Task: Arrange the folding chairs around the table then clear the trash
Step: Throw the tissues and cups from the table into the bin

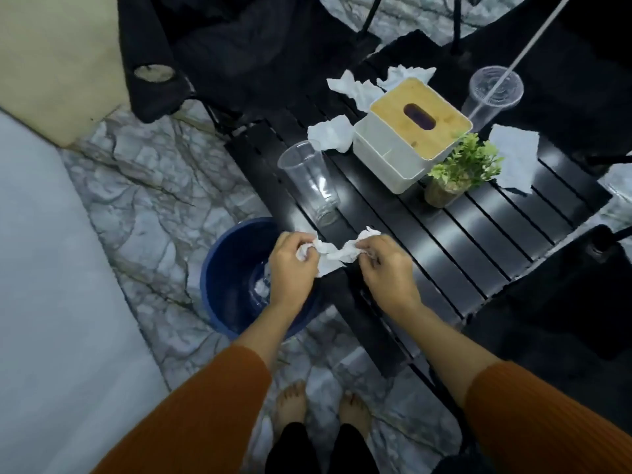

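**Tissue held between both hands at the near corner of the surface**

Both hands are raised and apart over the near corner of the black slatted surface (478, 234). The left hand (290, 268) grips one bunched end of a white tissue (330, 256), and the right hand (386, 271) pinches the other end. The tissue hangs crumpled between them, with a loose flap drooping below.

The left hand is above the rim of a blue bin (213, 268). The bin stands on the marble floor (143, 186), just beside the surface corner. At the bottom of the bin there is something white and a bit of clear plastic; I cannot tell more.

On the surface:
- An open cup (309, 181) of clear plastic stands upright near the left edge.
- Behind it, a crumpled wad (331, 133) lies right up against a white tissue box (386, 155) with a wooden top.
- A second wad (352, 87) and a third wad (407, 75) lie beyond the box.
- A small green plant (461, 169) in a pot stands just beside the box's near right corner.
- A flat torn sheet (516, 159) lies to the right of the plant.
- A lidded cup (492, 94) with a white straw (526, 46) stands behind the box, on the right.

A black folding chair (212, 56) stands at the far left of the surface. A second chair (564, 302), also dark, is at the right and partly out of frame.

Both forearms are in orange sleeves (205, 412). Bare feet (290, 401) are on the floor at bottom centre.
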`<state>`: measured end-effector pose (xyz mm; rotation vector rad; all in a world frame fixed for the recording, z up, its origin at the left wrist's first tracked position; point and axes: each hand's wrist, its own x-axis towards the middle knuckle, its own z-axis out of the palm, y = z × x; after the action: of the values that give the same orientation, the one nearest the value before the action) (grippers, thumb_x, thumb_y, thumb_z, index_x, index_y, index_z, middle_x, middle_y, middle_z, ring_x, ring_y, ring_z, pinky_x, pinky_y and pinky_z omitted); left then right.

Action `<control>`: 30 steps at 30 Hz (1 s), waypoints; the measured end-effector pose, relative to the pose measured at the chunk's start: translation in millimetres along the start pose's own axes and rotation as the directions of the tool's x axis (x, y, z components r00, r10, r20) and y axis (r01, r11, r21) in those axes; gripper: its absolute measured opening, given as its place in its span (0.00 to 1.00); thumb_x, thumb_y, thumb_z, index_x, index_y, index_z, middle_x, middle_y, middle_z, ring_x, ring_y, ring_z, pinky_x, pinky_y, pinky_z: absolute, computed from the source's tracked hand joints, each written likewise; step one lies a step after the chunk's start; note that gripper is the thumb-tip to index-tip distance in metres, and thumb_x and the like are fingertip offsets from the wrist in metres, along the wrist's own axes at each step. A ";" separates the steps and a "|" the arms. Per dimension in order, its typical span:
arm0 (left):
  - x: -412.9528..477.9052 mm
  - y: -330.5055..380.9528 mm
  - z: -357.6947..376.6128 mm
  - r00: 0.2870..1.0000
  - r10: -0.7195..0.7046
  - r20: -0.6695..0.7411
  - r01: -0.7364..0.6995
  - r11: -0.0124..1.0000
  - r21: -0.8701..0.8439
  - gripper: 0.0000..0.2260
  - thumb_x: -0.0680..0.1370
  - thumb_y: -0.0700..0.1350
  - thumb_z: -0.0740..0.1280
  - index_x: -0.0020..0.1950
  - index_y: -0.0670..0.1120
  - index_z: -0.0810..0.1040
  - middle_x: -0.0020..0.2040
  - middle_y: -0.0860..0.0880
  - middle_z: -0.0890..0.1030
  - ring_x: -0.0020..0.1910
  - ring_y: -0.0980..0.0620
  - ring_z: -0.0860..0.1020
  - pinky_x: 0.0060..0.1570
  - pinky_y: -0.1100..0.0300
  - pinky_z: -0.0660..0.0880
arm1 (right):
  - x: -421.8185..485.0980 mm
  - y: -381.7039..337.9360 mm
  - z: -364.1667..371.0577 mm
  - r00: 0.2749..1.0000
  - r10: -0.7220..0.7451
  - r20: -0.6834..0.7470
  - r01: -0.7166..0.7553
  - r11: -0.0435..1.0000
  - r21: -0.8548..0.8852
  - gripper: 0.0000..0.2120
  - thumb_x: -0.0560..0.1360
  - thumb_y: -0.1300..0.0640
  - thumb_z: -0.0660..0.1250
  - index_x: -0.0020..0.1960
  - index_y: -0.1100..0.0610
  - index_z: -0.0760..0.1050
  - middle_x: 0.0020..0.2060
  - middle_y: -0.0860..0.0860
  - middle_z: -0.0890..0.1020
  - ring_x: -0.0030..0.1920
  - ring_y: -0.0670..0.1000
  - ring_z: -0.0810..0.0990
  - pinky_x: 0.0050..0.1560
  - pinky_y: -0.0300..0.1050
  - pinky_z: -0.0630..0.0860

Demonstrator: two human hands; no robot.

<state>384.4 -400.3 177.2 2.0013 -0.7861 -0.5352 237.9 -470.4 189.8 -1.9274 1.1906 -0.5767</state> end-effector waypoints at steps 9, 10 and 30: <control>-10.5 -118.9 -78.1 0.911 -0.375 -0.170 0.402 0.901 0.165 0.09 0.76 0.36 0.66 0.56 0.40 0.81 0.56 0.42 0.79 0.54 0.45 0.78 0.52 0.64 0.69 | -28.3 -32.1 137.9 0.922 0.264 0.283 -0.277 0.961 0.005 0.11 0.74 0.68 0.62 0.51 0.62 0.81 0.51 0.55 0.83 0.47 0.50 0.79 0.44 0.30 0.70; -10.8 -130.3 -77.1 0.904 -0.391 -0.170 0.419 0.890 0.179 0.10 0.77 0.36 0.66 0.56 0.40 0.81 0.57 0.42 0.79 0.55 0.45 0.78 0.51 0.65 0.68 | -27.8 -27.3 149.1 0.901 0.314 0.298 -0.321 0.947 -0.027 0.11 0.74 0.68 0.62 0.52 0.62 0.80 0.52 0.57 0.83 0.46 0.51 0.78 0.43 0.32 0.70; 73.3 -76.0 -133.2 0.947 -0.319 0.041 0.308 0.936 0.171 0.13 0.79 0.37 0.63 0.64 0.40 0.77 0.61 0.41 0.80 0.61 0.44 0.77 0.53 0.63 0.70 | 23.3 -94.0 103.4 0.928 0.275 0.254 -0.300 0.952 0.065 0.07 0.78 0.61 0.65 0.55 0.57 0.79 0.42 0.47 0.80 0.38 0.39 0.78 0.38 0.27 0.74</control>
<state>544.8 -343.8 174.7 2.2889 -0.5658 -0.7467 372.2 -427.8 204.0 -1.6420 1.2298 -0.2334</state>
